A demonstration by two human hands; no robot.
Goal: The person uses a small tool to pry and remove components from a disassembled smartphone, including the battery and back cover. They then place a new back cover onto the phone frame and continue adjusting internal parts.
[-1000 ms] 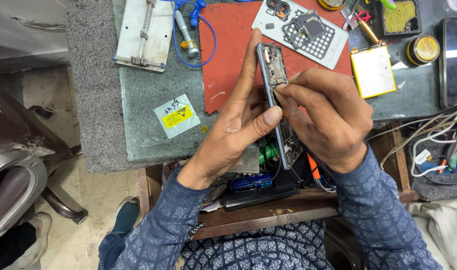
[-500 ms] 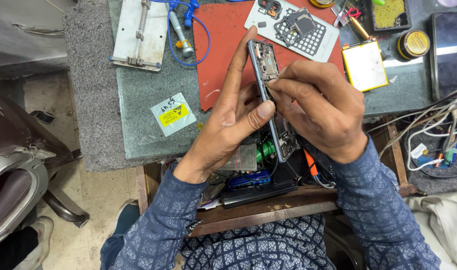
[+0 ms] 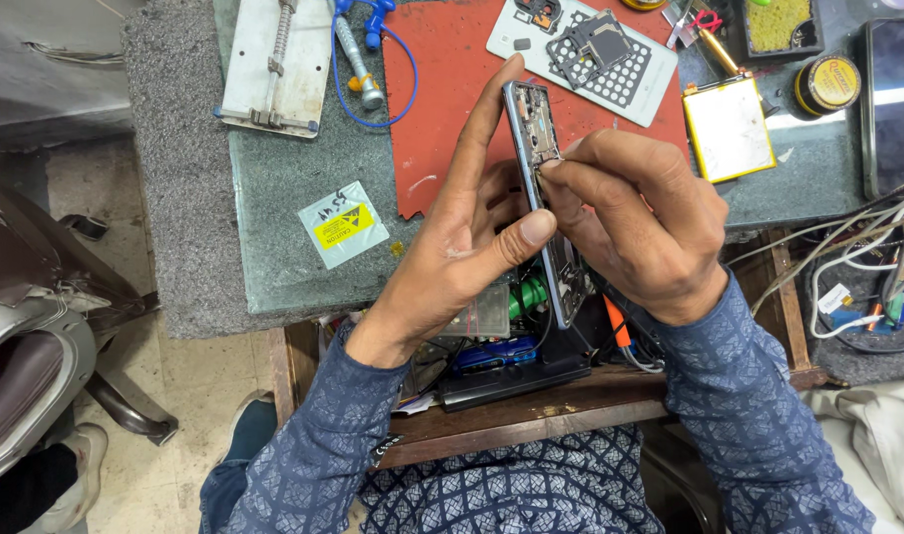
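Just in front of the red mat (image 3: 452, 89), the left hand (image 3: 462, 247) is gripping the opened phone frame (image 3: 543, 198) by its thin edges while the right hand (image 3: 635, 218) is pinching a tiny part against it, a light, stiff, probably fragile piece.

The work mat (image 3: 452, 89) is red, the battery (image 3: 729, 129) yellow-edged, the sticker (image 3: 343, 225) yellow and white, and the sleeves (image 3: 313, 465) blue with a lattice pattern.

Two bare hands, long dark-blue sleeves with pale lattice print, matching patterned shirt front, buttoned cuffs
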